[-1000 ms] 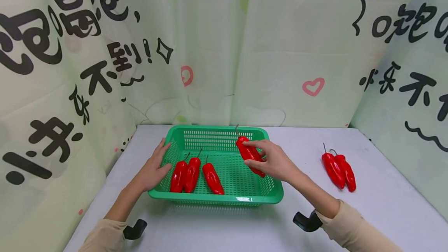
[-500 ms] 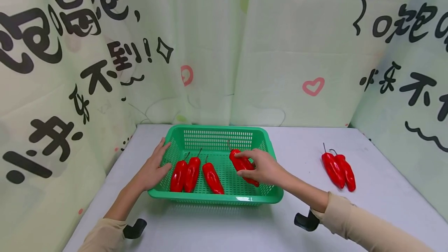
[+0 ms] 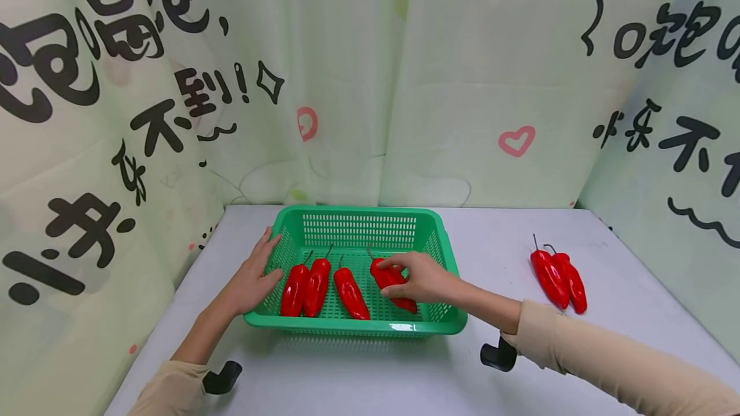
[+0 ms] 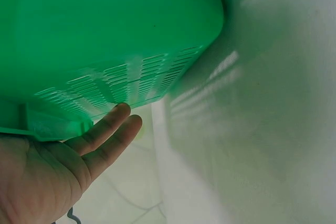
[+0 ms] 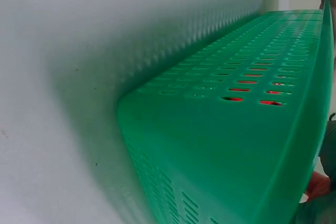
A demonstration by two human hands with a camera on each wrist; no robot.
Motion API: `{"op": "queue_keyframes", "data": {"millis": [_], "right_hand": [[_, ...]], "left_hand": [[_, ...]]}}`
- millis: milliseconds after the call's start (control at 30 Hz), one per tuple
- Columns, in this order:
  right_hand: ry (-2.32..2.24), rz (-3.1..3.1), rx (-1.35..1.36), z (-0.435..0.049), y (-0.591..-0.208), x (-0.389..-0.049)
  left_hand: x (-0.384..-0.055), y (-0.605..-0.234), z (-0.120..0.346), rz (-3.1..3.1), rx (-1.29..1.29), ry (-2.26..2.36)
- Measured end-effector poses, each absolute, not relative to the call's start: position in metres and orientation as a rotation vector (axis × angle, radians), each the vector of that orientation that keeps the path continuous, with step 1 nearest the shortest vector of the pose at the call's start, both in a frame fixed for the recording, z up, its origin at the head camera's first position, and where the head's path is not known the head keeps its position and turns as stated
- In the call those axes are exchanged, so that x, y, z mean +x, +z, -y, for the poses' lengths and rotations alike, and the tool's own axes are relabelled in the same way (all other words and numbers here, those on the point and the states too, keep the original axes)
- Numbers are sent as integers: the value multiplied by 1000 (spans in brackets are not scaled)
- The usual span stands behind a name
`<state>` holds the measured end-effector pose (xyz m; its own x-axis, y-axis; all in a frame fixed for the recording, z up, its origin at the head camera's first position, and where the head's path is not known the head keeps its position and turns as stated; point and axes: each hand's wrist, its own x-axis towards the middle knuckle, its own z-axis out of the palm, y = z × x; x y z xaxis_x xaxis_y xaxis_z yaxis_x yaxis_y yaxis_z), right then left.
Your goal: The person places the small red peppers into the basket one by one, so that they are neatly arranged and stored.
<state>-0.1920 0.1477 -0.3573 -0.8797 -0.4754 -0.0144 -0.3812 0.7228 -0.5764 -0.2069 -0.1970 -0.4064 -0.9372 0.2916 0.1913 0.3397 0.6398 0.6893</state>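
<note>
A green plastic basket [image 3: 358, 332] stands on the white table. My right hand [image 3: 422, 278] is over its right half, thumb and fingers pinching a red pepper [image 3: 380, 273] low inside the basket. Part of that pepper is hidden by the fingers. To its left, several red peppers lie in the basket, among them a slanted pepper [image 3: 351, 295] and two side by side. My left hand [image 3: 254, 278] rests on the basket's left rim with extended fingers. In the left wrist view, two straight fingers [image 4: 113, 145] show outside the green wall.
Two more red peppers [image 3: 549, 280] lie together on the right side of the white table [image 3: 497, 242]. A pale curtain [image 3: 462, 82] with black lettering closes off the back and both sides.
My right hand has moved left and down with its pepper, from over the basket's right side to low inside, nearer the other peppers. The left hand has stayed on the rim.
</note>
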Motion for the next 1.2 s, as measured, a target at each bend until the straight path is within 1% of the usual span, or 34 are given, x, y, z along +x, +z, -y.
{"op": "queue_keyframes", "data": {"millis": [600, 900, 1200], "right_hand": [[-788, -2730, -659, -124, -373, -200], [-699, -2616, -599, -115, -370, -199], [-876, -2454, -405, -109, -369, -200]], "left_hand": [[-207, -407, 197, 2787, -540, -1197], [-206, -405, 197, 2774, -547, -1203], [-206, -404, 196, 2781, -539, -1210]]}}
